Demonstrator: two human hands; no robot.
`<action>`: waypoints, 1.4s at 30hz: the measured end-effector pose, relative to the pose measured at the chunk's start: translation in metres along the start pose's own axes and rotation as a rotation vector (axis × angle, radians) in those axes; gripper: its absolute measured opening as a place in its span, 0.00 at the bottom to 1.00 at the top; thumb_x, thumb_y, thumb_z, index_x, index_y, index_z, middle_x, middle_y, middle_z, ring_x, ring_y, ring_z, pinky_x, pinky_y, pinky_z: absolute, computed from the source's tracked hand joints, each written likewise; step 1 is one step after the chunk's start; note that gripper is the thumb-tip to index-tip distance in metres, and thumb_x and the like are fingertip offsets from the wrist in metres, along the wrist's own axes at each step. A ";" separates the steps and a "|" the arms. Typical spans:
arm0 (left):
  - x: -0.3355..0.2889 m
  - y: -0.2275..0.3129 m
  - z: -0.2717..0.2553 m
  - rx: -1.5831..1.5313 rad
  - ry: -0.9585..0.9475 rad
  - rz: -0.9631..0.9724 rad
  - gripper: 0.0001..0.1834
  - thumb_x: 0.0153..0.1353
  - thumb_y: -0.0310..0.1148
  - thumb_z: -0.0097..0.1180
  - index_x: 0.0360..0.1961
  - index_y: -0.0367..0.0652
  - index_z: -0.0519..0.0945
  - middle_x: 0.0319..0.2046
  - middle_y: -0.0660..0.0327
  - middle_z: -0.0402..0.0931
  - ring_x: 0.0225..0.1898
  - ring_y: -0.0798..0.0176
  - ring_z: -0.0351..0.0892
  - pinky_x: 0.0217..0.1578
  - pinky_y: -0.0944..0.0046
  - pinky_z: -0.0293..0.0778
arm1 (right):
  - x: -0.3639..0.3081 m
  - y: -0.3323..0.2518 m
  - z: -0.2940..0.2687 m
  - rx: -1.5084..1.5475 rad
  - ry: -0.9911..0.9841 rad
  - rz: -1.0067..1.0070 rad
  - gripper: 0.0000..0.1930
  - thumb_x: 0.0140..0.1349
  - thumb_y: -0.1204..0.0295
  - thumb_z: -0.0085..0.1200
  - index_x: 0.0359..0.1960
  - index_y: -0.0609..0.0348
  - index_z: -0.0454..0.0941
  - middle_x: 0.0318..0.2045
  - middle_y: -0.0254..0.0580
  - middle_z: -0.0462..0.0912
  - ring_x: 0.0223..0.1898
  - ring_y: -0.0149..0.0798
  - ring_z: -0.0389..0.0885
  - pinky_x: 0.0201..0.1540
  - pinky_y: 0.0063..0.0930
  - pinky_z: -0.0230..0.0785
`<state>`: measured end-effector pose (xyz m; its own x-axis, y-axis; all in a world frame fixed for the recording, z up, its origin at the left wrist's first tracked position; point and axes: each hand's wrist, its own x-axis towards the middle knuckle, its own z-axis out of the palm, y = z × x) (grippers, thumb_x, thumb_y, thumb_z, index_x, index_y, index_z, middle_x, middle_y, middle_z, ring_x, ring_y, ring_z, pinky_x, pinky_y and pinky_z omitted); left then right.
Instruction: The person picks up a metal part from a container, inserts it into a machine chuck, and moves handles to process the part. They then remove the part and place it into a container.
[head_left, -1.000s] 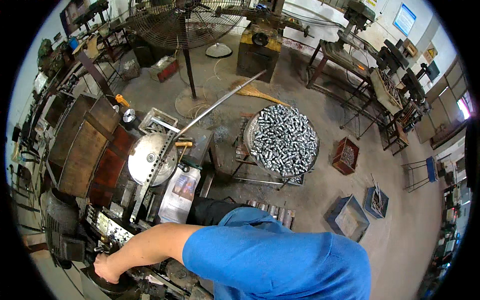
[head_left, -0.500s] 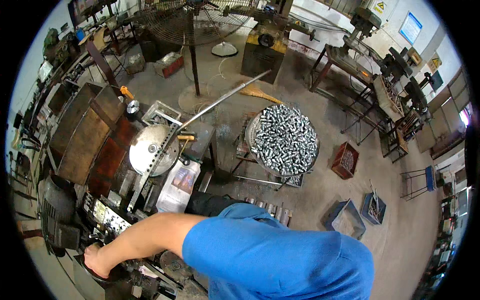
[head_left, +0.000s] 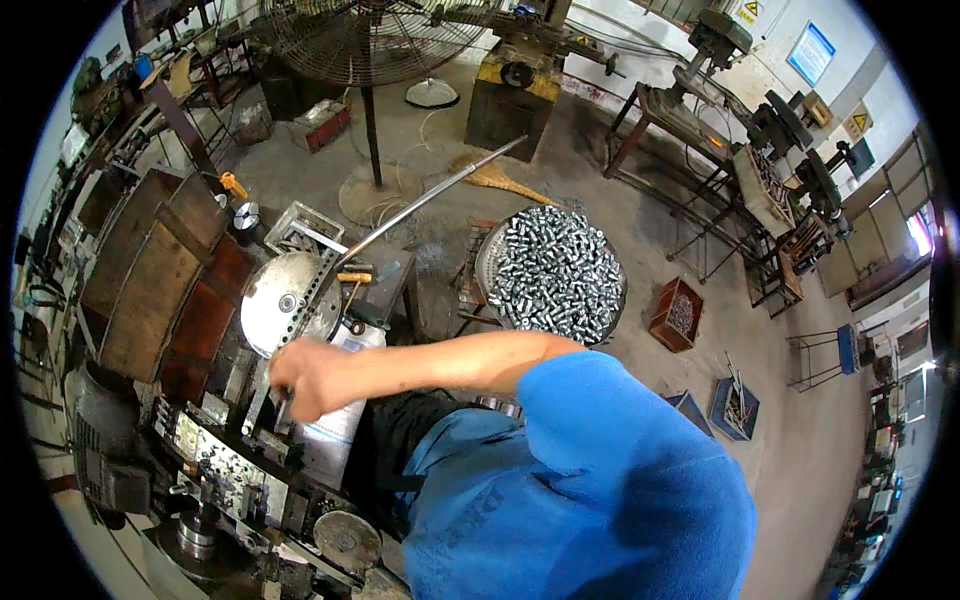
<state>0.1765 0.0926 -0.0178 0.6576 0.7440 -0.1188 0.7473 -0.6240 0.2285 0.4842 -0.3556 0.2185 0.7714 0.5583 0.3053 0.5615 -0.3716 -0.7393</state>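
My right hand (head_left: 315, 380) reaches in from the right, over the lathe-like machine (head_left: 225, 460). Its fingers are curled and slightly blurred; a dark bit shows beneath them, too small to name. Under and beside the hand runs a flat bar with holes (head_left: 322, 283), with a long metal rod (head_left: 430, 195) beyond its far end. A round pale disc (head_left: 275, 300) sits just past the hand. Beneath my forearm lies a white printed sheet or bag (head_left: 328, 450). Nearer, at lower left, stands a shiny metal cylinder (head_left: 196, 535) on the machine. My left hand is out of view.
A large round pan (head_left: 490, 270) heaped with small metal cylinders (head_left: 560, 270) stands to the right. On the floor are a rusty box (head_left: 676, 315) and a blue bin (head_left: 735, 408). A big fan (head_left: 370, 40) and a broom (head_left: 510, 183) are farther off.
My right hand has lifted away from the lower-left part of the machine and moved up and right to the holed bar. The shiny cylinder there is now uncovered. The view has shifted slightly.
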 end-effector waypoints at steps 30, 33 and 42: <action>-0.201 -0.092 -0.035 -0.693 -0.322 -0.662 0.21 0.52 0.23 0.54 0.49 0.27 0.71 0.28 0.47 0.78 0.21 0.59 0.79 0.19 0.63 0.78 | -0.156 0.193 -0.118 -1.100 0.047 0.739 0.13 0.40 0.67 0.51 0.29 0.59 0.76 0.26 0.51 0.79 0.30 0.53 0.79 0.34 0.43 0.71; -0.187 -0.079 -0.030 -0.731 -0.322 -0.645 0.21 0.53 0.23 0.55 0.49 0.28 0.71 0.29 0.46 0.78 0.21 0.59 0.79 0.18 0.63 0.76 | -0.183 0.152 -0.084 -0.945 0.058 0.797 0.21 0.36 0.63 0.51 0.35 0.59 0.75 0.26 0.55 0.79 0.29 0.57 0.78 0.32 0.46 0.71; -0.139 -0.067 -0.028 -0.709 -0.351 -0.516 0.20 0.53 0.24 0.55 0.48 0.27 0.71 0.27 0.46 0.78 0.18 0.60 0.77 0.18 0.63 0.75 | -0.185 0.108 -0.064 -0.845 0.104 0.843 0.19 0.37 0.62 0.51 0.30 0.61 0.73 0.23 0.59 0.78 0.28 0.60 0.77 0.32 0.50 0.69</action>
<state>0.0318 0.0378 0.0103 0.3395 0.7012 -0.6270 0.7976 0.1387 0.5870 0.4213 -0.5461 0.1208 0.9896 -0.1436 -0.0098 -0.1438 -0.9831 -0.1137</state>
